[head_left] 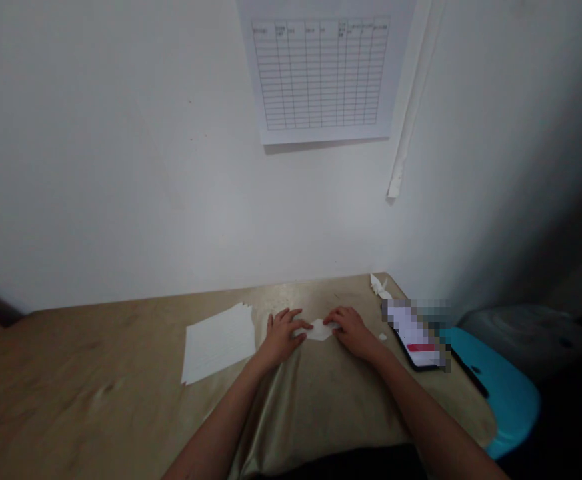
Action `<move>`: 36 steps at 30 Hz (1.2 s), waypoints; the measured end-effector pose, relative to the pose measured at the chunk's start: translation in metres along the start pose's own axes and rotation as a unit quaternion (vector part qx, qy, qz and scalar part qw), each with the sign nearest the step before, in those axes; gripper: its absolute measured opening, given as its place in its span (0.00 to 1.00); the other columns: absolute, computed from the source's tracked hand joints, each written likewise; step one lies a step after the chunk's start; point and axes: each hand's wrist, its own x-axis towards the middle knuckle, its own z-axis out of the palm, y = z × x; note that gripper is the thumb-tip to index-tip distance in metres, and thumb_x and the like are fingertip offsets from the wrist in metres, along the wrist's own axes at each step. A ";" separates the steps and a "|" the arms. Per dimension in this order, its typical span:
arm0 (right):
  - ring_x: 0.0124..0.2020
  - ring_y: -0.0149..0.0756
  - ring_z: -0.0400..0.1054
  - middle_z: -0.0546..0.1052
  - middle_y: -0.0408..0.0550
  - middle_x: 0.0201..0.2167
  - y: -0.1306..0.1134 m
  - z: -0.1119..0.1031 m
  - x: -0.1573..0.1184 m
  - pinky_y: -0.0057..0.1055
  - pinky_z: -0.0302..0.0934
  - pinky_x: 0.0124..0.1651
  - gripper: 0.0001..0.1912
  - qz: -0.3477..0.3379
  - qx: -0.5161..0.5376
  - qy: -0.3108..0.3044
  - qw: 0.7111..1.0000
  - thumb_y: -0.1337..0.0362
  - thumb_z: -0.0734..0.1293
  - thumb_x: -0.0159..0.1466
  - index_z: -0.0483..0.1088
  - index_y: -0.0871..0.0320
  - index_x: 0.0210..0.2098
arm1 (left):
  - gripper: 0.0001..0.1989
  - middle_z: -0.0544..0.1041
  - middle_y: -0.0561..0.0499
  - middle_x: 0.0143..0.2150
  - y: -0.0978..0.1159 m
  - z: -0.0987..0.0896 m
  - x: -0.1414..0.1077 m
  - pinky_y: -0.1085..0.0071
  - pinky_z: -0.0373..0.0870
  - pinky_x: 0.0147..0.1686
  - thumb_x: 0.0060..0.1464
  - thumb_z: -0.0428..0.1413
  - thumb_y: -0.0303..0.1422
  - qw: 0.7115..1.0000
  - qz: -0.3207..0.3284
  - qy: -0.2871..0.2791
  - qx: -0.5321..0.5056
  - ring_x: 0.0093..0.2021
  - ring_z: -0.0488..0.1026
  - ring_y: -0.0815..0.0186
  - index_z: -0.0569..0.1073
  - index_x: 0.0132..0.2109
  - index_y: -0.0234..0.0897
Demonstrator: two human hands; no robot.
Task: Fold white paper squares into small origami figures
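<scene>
The tan surface (pixel 121 373) carries white sheets (pixel 219 343) at left and a phone (pixel 415 340) at right. Between them, the left hand (pixel 281 335) has its fingers spread, the right hand (pixel 352 331) has them more curled; whether either pinches I cannot tell. The small white paper (pixel 319 330) lies between both hands, touched at its left and right edges. Best, I judge: keep it flat, align edges, press evenly, clear of the wrinkled cover nearer.
</scene>
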 end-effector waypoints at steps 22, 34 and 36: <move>0.52 0.40 0.63 0.75 0.48 0.44 -0.025 0.006 -0.006 0.42 0.49 0.63 0.13 -0.040 0.001 0.017 0.999 0.68 0.65 0.63 0.74 0.54 0.47 | 0.17 0.69 0.51 0.64 0.006 0.005 0.003 0.42 0.46 0.66 0.60 0.56 0.41 0.997 -0.009 0.064 0.029 0.66 0.57 0.52 0.75 0.56 0.56; 0.62 0.42 0.56 0.69 0.51 0.59 -0.012 0.014 0.001 0.44 0.48 0.66 0.25 -0.001 -0.035 0.070 0.997 0.77 0.57 0.61 0.71 0.55 0.54 | 0.35 0.63 0.45 0.68 0.026 0.011 0.000 0.33 0.35 0.65 0.49 0.59 0.57 0.998 -0.019 0.054 0.035 0.69 0.53 0.45 0.69 0.61 0.51; 0.62 0.42 0.56 0.70 0.49 0.59 -0.013 0.013 0.000 0.47 0.44 0.67 0.26 -0.002 -0.041 0.042 0.998 0.77 0.57 0.61 0.71 0.53 0.55 | 0.34 0.62 0.44 0.68 0.027 0.012 0.000 0.33 0.34 0.66 0.50 0.58 0.55 0.998 -0.018 0.053 0.033 0.69 0.52 0.45 0.69 0.62 0.51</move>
